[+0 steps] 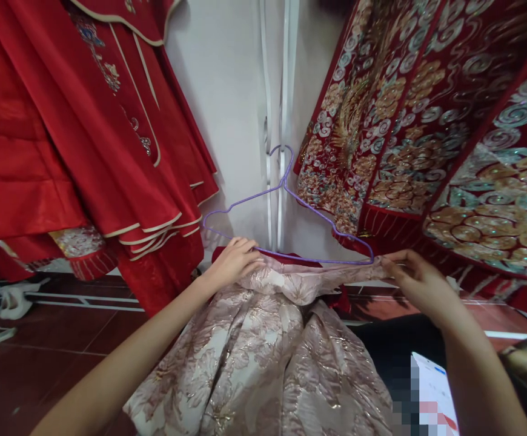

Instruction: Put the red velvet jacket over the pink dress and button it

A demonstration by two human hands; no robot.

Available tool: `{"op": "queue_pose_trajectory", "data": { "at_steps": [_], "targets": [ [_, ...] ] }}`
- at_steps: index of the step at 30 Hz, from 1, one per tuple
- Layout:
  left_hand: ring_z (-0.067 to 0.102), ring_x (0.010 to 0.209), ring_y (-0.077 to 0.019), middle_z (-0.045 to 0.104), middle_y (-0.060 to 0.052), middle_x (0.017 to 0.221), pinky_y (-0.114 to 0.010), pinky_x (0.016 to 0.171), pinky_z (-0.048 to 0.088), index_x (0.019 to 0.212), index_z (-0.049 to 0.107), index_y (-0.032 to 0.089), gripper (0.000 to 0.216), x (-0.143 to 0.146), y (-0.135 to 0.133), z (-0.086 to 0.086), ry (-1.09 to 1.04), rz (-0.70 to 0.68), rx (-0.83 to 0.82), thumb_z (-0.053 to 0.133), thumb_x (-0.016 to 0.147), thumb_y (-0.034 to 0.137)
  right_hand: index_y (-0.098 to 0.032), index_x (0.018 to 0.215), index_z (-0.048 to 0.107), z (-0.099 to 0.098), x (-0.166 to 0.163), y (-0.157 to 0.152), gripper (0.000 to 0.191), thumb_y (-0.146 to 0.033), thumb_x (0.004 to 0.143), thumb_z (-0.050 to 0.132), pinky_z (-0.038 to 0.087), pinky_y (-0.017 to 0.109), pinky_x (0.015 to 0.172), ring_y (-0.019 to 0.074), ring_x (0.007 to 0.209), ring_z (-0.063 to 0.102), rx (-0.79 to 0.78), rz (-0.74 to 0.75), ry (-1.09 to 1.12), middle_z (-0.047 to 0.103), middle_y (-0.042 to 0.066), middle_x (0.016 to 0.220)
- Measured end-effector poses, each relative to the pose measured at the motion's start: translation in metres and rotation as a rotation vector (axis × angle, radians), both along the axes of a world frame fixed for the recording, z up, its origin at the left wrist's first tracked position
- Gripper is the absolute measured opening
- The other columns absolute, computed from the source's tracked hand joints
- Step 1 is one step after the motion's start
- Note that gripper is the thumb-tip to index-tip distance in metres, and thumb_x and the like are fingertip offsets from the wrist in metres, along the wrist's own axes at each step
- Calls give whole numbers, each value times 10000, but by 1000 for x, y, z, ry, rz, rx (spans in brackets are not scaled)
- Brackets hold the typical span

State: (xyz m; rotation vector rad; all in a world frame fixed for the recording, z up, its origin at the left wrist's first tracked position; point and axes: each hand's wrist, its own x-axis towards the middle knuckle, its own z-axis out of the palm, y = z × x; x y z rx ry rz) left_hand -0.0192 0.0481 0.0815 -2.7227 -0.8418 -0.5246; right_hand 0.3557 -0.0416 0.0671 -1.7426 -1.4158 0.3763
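Observation:
A pale pink brocade skirt [263, 357] with a gold floral pattern hangs down in front of me. Its waistband lies along the bottom bar of a purple wire hanger [291, 194]. My left hand [234, 260] is closed on the waistband and the hanger bar near the left end. At the hanger's right corner my right hand [420, 281] pinches the waistband edge. The hanger's hook points up in front of a white wall.
Plain red robes with cream trim [86, 133] hang at the left. A red garment with heavy gold and silver embroidery [449, 133] hangs at the right. White vertical rails [275, 91] run up the wall. The floor [54, 357] is dark red.

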Motion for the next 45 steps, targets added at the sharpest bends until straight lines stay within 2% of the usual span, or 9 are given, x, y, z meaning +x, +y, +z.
{"op": "queue_pose_trajectory", "data": {
  "at_steps": [4,10,16,23,26,29,33,39,45],
  "targets": [
    [521,935,-200,589,-76,987,-358,876,349,933,653,190,326,2,1,-2,-9,0,5,418,946,416,-264,743,541,16,-5,-10,157,-399,683,592,503,350,522,259,667,641,-68,14,366,646,79,765],
    [521,967,-195,592,-73,1030,-362,914,344,932,639,190,280,-4,1,-3,-38,-4,36,445,942,391,-253,717,543,16,-9,-5,86,-312,670,584,463,336,507,235,616,606,-123,-66,482,604,65,689],
    [524,1004,-199,597,-74,1070,-366,940,348,932,647,202,291,-2,0,-7,-80,-26,-1,440,942,407,-227,815,576,8,-2,10,254,-461,715,577,498,386,718,257,794,635,117,-21,167,674,74,820],
    [584,897,-175,658,-50,920,-317,854,413,872,632,183,315,35,13,-16,-265,-63,-194,415,954,396,-220,817,587,53,-47,70,134,-336,789,524,472,359,752,246,804,629,372,-10,-179,686,78,868],
    [598,926,-176,682,-52,944,-306,869,428,869,641,186,315,53,19,-23,-347,-74,-247,410,958,381,-217,915,585,58,-61,87,159,-320,838,492,454,328,701,248,759,634,388,-25,-219,690,84,846],
    [602,936,-185,693,-56,970,-314,870,435,898,655,190,300,55,23,-26,-396,-56,-225,428,952,378,-214,1031,596,48,-61,92,277,-395,901,432,437,305,636,232,657,628,323,64,-249,692,65,783],
    [586,1012,-194,674,-52,1066,-335,910,408,954,663,209,245,25,30,-14,-378,-6,-80,466,939,354,-221,1071,656,36,-49,94,353,-451,908,444,455,292,691,218,726,655,372,149,-286,722,56,883],
    [588,843,-178,644,-67,923,-284,790,446,913,688,162,301,-63,42,-7,-959,515,161,530,884,417,-222,1066,693,33,-33,106,390,-498,878,494,482,301,763,220,809,671,416,165,-265,729,53,966],
    [633,828,-191,713,-77,903,-288,796,473,926,714,130,393,-97,44,-35,-1244,553,-210,574,819,481,-232,1070,689,30,-31,111,391,-508,879,488,490,327,791,227,843,672,400,197,-260,728,45,982]
  ]
}}
